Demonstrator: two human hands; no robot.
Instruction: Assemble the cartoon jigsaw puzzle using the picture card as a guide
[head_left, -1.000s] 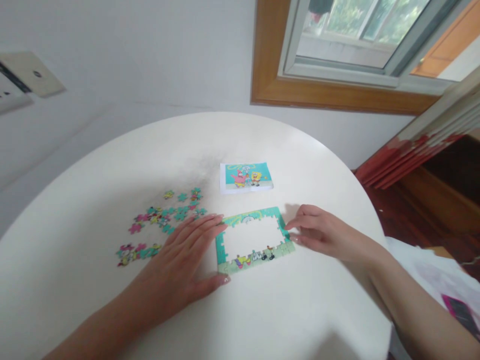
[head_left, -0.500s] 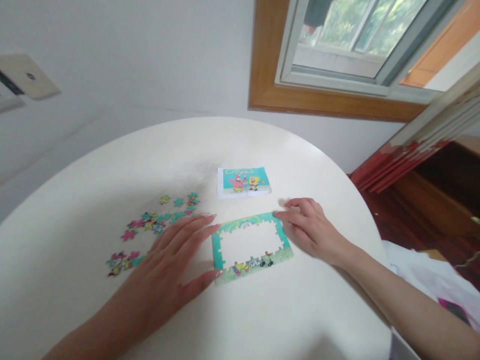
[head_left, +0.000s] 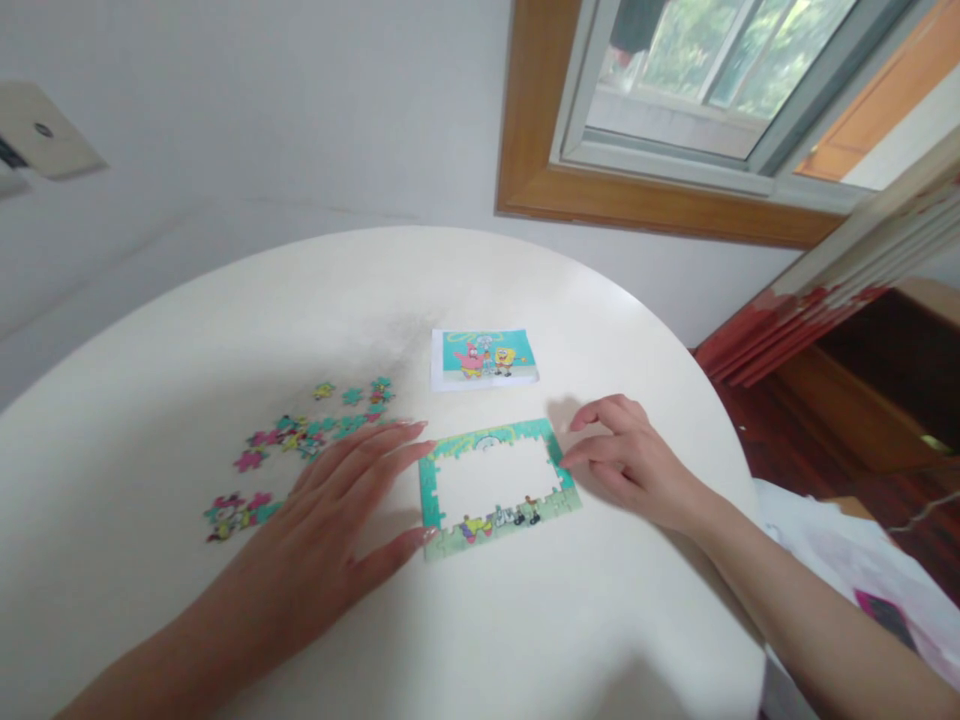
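A jigsaw border frame [head_left: 498, 517], teal and green with cartoon figures along its bottom edge, lies on the round white table [head_left: 525, 620]; its middle shows bare table. My left hand [head_left: 337, 520] rests flat and open against the frame's left edge, thumb at the lower left corner. My right hand [head_left: 630, 460] touches the frame's right edge with spread, slightly curled fingertips, holding nothing. Loose puzzle pieces [head_left: 300, 440], teal and pink, lie scattered left of my left hand.
A small cartoon reference picture [head_left: 484, 358] lies beyond the frame. A wood-framed window [head_left: 675, 120] is behind the table. Red-edged boards [head_left: 825, 290] lean at the right. White cloth [head_left: 862, 570] sits by my right arm. The table edge curves close on the right.
My right hand slid from the frame's upper right corner down to the middle of its right edge. My left hand stayed against the left edge. The view shifted slightly.
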